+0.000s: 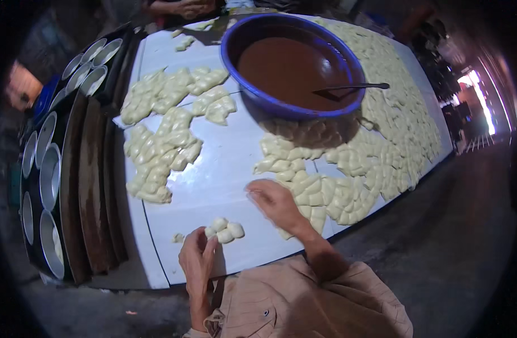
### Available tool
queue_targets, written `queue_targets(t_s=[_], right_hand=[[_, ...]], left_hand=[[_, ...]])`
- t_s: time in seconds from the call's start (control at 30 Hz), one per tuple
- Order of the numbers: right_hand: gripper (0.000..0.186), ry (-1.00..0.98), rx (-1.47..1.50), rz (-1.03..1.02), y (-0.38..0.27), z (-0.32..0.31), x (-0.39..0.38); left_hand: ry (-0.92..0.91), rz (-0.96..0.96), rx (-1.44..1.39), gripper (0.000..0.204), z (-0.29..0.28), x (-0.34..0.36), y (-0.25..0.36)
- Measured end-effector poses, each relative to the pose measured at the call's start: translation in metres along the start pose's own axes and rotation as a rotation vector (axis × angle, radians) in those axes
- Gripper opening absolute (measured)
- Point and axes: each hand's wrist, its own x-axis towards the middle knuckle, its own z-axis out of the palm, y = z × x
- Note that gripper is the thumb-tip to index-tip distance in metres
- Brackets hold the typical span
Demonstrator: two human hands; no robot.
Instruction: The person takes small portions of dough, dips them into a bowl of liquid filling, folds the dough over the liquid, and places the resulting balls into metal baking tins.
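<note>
Clock read off the middle of the view, 12 at top. Person's L hand (197, 259) is at 7 o'clock, nr the table's near edge; fingers bent, thumb a little apart from them, tips right at the L side of a small dough cluster (224, 230), approx. 4 rounded pale lumps, also at 7. Can't tell if the tips actually pinch it or just sit beside it. A small dough scrap (178, 238) lies just off the same hand, btwn 7 & 8.

R hand (272, 204) is btwn 5 & 6, close to centre, fingers loosely extended w/ a slight curl, tips blurred; nothing seen in its grasp. It's nr the edge of the big dough spread (354, 163), which covers the white table (224, 152) from approx. 1 round to 5. Smaller dough patches (163, 149) at 9–10.

Blue basin (295, 111) btwn 12 & 1, w/ brown liquid (281, 62) in it; dark-handled utensil (377, 85) leans over its rim at 2. Metal tins (49, 177) at 9–10.
</note>
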Motion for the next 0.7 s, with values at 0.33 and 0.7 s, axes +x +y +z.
queue_targets(t_s=[0.33,0.7], right_hand=[[0.020,0.227,-0.123,0.384,0.037,-0.081,0.021],[0.048,0.097,-0.468,-0.096,0.002,0.114,0.135]], left_hand=[[0.076,0.122,0.132,0.045,-0.022,0.054,0.038],[0.325,0.378,0.197,0.033,-0.034,0.163,0.030]])
